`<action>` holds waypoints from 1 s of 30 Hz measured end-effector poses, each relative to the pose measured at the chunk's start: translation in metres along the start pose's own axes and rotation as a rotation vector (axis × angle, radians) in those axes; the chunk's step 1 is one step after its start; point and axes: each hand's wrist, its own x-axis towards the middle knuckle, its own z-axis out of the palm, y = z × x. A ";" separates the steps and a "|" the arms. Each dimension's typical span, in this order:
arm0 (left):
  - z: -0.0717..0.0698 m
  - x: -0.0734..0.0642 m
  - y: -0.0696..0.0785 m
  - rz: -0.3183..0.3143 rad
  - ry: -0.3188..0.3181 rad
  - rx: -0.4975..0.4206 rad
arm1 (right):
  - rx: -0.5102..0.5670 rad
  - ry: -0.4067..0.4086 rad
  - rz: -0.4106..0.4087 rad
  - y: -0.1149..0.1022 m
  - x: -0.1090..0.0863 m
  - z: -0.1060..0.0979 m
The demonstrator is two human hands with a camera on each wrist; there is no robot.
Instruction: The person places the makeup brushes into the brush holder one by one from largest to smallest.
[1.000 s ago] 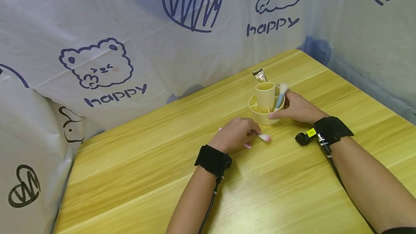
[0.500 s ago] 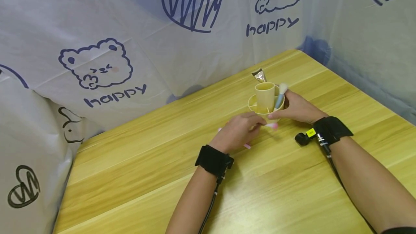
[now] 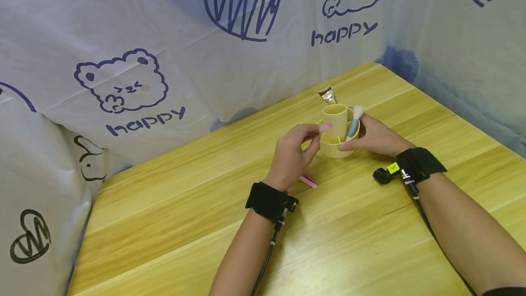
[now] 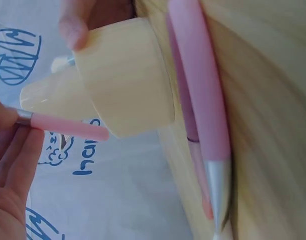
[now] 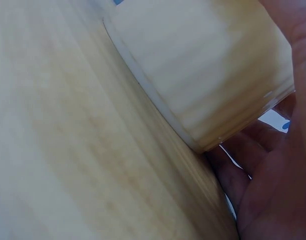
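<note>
My left hand (image 3: 292, 156) pinches a makeup brush with a pink handle (image 4: 68, 126) near its metal collar. Its pink-tipped bristles (image 3: 326, 127) are up, and the handle slants toward the holder's side in the left wrist view. A round cream brush holder (image 3: 334, 150) with a taller centre cup stands on the table. My right hand (image 3: 380, 136) grips the holder from the right, thumb at the front rim and fingers behind. In the holder stand a blue-handled brush with white bristles (image 3: 354, 124) and a silver-collared brush with dark bristles (image 3: 328, 95).
Pink-handled brushes (image 4: 205, 95) lie on the wooden table (image 3: 185, 204) below my left hand; the head view shows one handle end (image 3: 309, 182). A printed white curtain (image 3: 197, 72) borders the table's back and sides.
My left hand has lifted the pink brush off the tabletop toward the holder and turned it from lying flat to bristles up. The right hand and holder have stayed put.
</note>
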 end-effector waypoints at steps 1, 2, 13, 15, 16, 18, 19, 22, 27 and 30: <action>0.001 0.001 -0.001 -0.002 0.020 -0.024 | -0.006 0.001 0.001 0.000 0.000 0.000; 0.001 0.001 -0.001 -0.003 0.036 -0.050 | -0.010 0.002 0.002 0.000 0.000 0.000; 0.013 0.004 -0.005 -0.117 0.120 -0.349 | -0.002 0.004 0.004 0.000 0.000 0.000; 0.014 0.004 -0.006 -0.129 0.130 -0.368 | 0.001 0.003 0.004 -0.001 0.000 0.000; 0.015 0.004 -0.007 -0.132 0.133 -0.369 | 0.004 0.001 0.003 -0.001 0.000 0.000; 0.016 0.004 -0.007 -0.126 0.133 -0.363 | 0.006 0.000 0.002 -0.001 0.000 0.000; 0.017 0.004 -0.007 -0.124 0.131 -0.357 | 0.006 0.000 0.001 -0.001 0.000 0.000; 0.017 0.004 -0.007 -0.127 0.121 -0.351 | 0.008 0.001 -0.002 -0.001 0.000 0.000; 0.017 0.003 -0.005 -0.137 0.084 -0.344 | 0.013 0.002 -0.002 -0.001 0.000 0.000; 0.017 0.002 -0.004 -0.146 0.046 -0.311 | 0.017 0.000 -0.001 -0.001 0.000 0.001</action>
